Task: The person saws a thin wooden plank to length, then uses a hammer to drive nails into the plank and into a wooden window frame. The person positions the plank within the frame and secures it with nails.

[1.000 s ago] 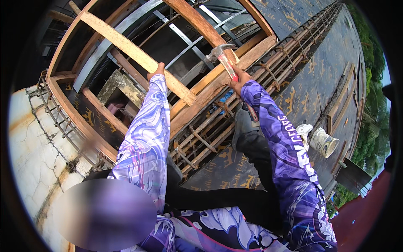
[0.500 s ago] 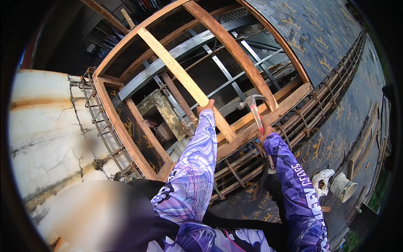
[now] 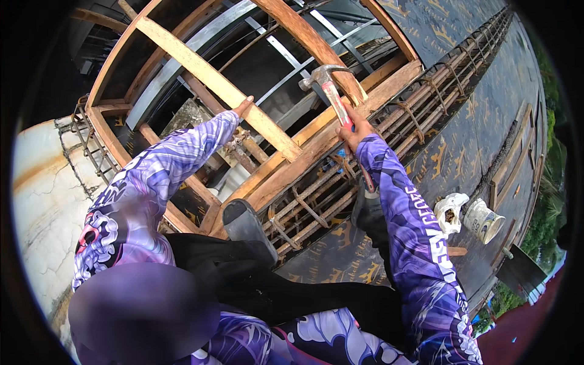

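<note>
Swung outward since the earlier frame, our left elbow [image 3: 137, 201] juts toward nine o'clock. Our left hand [image 3: 244, 108] touches the pale plank [image 3: 194, 67], which runs ten to four; one digit extends, the others' state we cannot tell. Our right hand [image 3: 358, 129] curls its fingers around the hammer [image 3: 331, 97] before the timber rail [image 3: 392, 89], long axis eleven to five, head at eleven, claw toward three.

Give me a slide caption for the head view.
Right hand grips a red-handled steel claw hammer; left hand touches a pale wooden crosspiece.
</note>
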The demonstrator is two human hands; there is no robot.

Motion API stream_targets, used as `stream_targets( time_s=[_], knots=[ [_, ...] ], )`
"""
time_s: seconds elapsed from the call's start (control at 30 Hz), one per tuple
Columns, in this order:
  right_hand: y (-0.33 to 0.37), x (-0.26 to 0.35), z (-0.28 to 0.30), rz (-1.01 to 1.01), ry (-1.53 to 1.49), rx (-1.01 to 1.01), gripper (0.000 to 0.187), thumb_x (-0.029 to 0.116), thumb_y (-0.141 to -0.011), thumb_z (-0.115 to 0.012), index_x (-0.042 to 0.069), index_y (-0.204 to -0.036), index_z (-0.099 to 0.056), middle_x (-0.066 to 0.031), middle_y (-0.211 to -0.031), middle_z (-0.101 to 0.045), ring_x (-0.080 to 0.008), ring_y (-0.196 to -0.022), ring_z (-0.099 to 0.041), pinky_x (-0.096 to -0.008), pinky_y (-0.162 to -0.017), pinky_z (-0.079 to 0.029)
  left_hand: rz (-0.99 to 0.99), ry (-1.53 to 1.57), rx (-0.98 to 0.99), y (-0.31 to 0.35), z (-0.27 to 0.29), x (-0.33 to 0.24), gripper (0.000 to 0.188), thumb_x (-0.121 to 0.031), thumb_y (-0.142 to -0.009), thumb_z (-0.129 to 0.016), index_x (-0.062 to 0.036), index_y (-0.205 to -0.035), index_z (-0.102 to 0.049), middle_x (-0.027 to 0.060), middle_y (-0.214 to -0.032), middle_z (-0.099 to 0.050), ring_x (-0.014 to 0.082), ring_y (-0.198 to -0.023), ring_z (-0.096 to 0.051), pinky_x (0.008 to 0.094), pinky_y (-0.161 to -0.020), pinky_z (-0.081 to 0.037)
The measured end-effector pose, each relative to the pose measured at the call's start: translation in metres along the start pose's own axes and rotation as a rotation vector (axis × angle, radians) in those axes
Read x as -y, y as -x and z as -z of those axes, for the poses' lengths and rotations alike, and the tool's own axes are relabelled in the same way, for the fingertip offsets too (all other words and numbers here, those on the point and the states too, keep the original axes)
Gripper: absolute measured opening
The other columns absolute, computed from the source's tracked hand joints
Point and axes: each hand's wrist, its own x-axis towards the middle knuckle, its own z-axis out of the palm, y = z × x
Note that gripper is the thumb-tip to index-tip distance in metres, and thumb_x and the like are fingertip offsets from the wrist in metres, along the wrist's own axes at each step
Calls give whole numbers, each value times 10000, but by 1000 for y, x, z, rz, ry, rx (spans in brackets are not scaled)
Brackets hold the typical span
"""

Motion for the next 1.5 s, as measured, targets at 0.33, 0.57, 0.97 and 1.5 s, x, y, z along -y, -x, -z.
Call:
stream_targets(
  time_s=[0.33,0.57,0.97,1.5],
  knots=[
    [26,40,26,-33,-138,87,681,56,-894,-589,197,-1505,-326,-20,-621,-517,-119,-427,-489,-283,-369,-396,-323,828,-245,-78,12,20,893,-281,-606,-934,93,-1245,-434,176,-990,-631,301,-830,-650,396,-766,-554],
    [34,35,-31,-99,23,-59,674,62,-892,-572,177,-1504,-313,-53,-618,-547,-134,-413,-512,-301,-365,-436,-153,519,-412,0,-4,-20,761,-289,-626,-814,120,-1188,-505,229,-1035,-651,320,-880,-661,392,-834,-533],
    [17,29,-30,-29,153,-80,688,73,-901,-536,198,-1522,-269,-61,-630,-559,-132,-430,-514,-302,-388,-459,-74,537,-490,-10,-10,-17,912,-309,-643,-840,113,-1314,-387,263,-1198,-584,331,-1063,-610,390,-970,-460],
    [13,44,-31,-93,178,367,715,67,-890,-588,200,-1521,-277,-41,-614,-545,-135,-408,-502,-299,-364,-432,-39,489,-535,-86,19,23,1023,-455,-638,-843,62,-1371,-351,249,-1277,-551,375,-1177,-550,440,-1041,-410]
  ],
)
